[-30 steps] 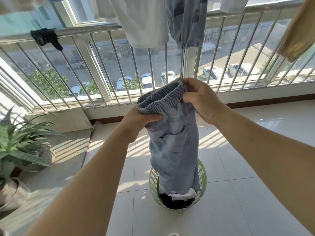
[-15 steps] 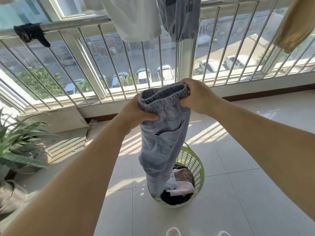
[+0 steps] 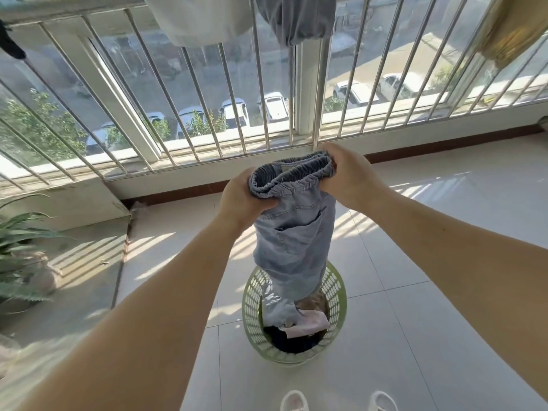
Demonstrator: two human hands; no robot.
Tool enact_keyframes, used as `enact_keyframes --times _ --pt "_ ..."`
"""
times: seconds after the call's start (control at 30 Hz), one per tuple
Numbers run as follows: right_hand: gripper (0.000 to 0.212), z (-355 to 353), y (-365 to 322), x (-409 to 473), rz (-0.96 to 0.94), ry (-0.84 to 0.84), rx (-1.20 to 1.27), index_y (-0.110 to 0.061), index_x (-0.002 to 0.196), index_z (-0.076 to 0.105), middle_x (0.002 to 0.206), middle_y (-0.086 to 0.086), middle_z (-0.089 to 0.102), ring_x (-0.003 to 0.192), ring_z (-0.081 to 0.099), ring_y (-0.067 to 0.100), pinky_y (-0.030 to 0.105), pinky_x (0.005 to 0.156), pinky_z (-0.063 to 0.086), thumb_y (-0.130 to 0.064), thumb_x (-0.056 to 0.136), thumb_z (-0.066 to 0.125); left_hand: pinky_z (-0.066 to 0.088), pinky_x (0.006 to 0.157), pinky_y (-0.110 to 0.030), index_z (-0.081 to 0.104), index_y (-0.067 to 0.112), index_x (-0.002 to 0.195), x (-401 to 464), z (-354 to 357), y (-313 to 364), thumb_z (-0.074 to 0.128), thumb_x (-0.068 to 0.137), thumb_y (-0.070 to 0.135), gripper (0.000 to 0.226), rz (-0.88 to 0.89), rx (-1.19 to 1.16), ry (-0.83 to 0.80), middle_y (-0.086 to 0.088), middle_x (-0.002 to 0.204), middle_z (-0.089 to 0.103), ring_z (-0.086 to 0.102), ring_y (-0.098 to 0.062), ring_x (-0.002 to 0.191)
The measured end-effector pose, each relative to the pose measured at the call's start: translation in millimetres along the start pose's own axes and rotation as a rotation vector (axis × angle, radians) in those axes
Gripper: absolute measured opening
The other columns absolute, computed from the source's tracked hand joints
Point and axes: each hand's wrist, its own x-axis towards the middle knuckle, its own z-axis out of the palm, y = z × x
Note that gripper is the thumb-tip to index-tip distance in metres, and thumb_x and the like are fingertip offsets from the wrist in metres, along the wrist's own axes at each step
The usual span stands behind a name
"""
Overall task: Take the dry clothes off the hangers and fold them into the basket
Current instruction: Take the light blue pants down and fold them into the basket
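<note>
Now gripping the light denim trousers at the elastic waistband: left hand curled round its left end, right hand curled round its right end, both closed on cloth, waistband bunched between them. Hanging straight down from the hands, long axis near vertical, back pocket facing the camera. Directly below the hands: the green basket on the tiled floor, with the trouser legs already reaching past its rim and crumpling on the dark and pink clothes inside. Neither hand clearly nearer the basket; both level, one at each end of the waistband, basket centred under the gap. Coming move, by judgement: lowering the waistband straight down so the trousers stack onto themselves in the basket, with a risk of the cloth slumping over the near rim rather than folding.

Against half a second ago: hands lower in view and the head tipped further down, basket now squarely beneath the trousers instead of off to the right of them, more of the legs sunk inside, grip unchanged. Beyond the hands: the window railing, with white, grey and yellow garments left hanging above. Left of the left arm, a potted plant.
</note>
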Motion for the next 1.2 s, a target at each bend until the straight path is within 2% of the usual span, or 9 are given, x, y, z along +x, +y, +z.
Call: enact_keyframes --times 0.13,0.3,0.37,0.47,0.63,0.77,0.9,1.03,1.2 --pt "0.033 1 13 5 0.005 0.038 0.012 -0.005 0.112 0.056 0.091 0.004 0.056 0.085 0.049 0.021 0.026 0.07 0.035 0.002 0.08 0.058 0.051 0.089 -0.051 0.062 0.019 0.101 9 12 -4 0.083 0.053 0.003 0.056 0.03 0.035 0.018 -0.011 0.099 0.068 0.063 -0.032 0.098" --pt "0.032 8 25 -9 0.025 0.041 0.014 -0.006 0.11 0.058 0.09 0.004 0.058 0.083 0.048 0.02 0.024 0.065 0.033 0.0 0.079 0.06 0.051 0.089 -0.047 0.059 0.015 0.099 -1 21 -12 0.081 0.058 -0.003 0.051 0.055 0.063 -0.042 -0.001 0.092 0.064 0.061 -0.026 0.093" --pt "0.032 15 31 -21 0.032 0.024 0.028 -0.006 0.11 0.059 0.09 0.004 0.059 0.083 0.05 0.021 0.024 0.069 0.035 -0.001 0.078 0.061 0.051 0.088 -0.048 0.057 0.016 0.099 -11 25 -22 0.084 0.053 0.008 0.053 0.06 0.093 -0.102 -0.001 0.096 0.065 0.062 -0.025 0.094" --pt "0.029 30 42 -45 0.058 -0.029 0.031 -0.003 0.107 0.059 0.089 0.008 0.06 0.081 0.051 0.022 0.024 0.068 0.036 0.001 0.079 0.062 0.051 0.087 -0.05 0.06 0.015 0.111 -27 30 -47 0.08 0.042 0.034 0.074 0.035 0.132 -0.175 -0.005 0.105 0.068 0.063 -0.026 0.099" --pt "0.031 62 62 -81 0.133 -0.165 0.028 -0.005 0.106 0.059 0.088 0.006 0.059 0.079 0.05 0.02 0.019 0.06 0.036 0.002 0.076 0.063 0.05 0.089 -0.043 0.058 0.013 0.113 -55 37 -89 0.081 0.053 0.017 0.064 -0.068 0.182 -0.295 -0.007 0.105 0.067 0.062 -0.027 0.1" --pt "0.028 82 78 -97 0.211 -0.274 0.047 -0.006 0.099 0.06 0.083 0.004 0.056 0.078 0.049 0.021 0.022 0.06 0.037 0.003 0.074 0.061 0.048 0.076 -0.024 0.058 0.01 0.115 -68 41 -116 0.078 0.063 -0.002 0.057 -0.164 0.147 -0.407 -0.006 0.104 0.065 0.059 -0.019 0.095" --pt "0.03 101 93 -102 0.257 -0.341 0.074 -0.008 0.1 0.06 0.087 0.004 0.057 0.08 0.049 0.02 0.023 0.061 0.038 0.005 0.074 0.059 0.047 0.073 -0.02 0.058 0.014 0.115 -70 48 -139 0.076 0.063 -0.007 0.059 -0.226 0.121 -0.461 -0.007 0.108 0.065 0.059 -0.02 0.098" --pt "0.031 117 112 -94 0.289 -0.381 0.069 -0.005 0.105 0.059 0.091 0.007 0.058 0.084 0.05 0.022 0.027 0.068 0.037 0.004 0.075 0.06 0.046 0.078 -0.026 0.057 0.015 0.117 -59 58 -157 0.077 0.063 -0.006 0.061 -0.275 0.134 -0.458 -0.008 0.111 0.064 0.058 -0.024 0.102" --pt "0.033 141 147 -63 0.305 -0.406 0.07 -0.008 0.105 0.059 0.091 0.004 0.055 0.084 0.048 0.02 0.024 0.068 0.034 0.005 0.075 0.061 0.042 0.081 -0.026 0.058 0.021 0.112 -27 77 -179 0.076 0.063 -0.006 0.059 -0.28 0.166 -0.425 -0.002 0.102 0.062 0.055 -0.019 0.096"
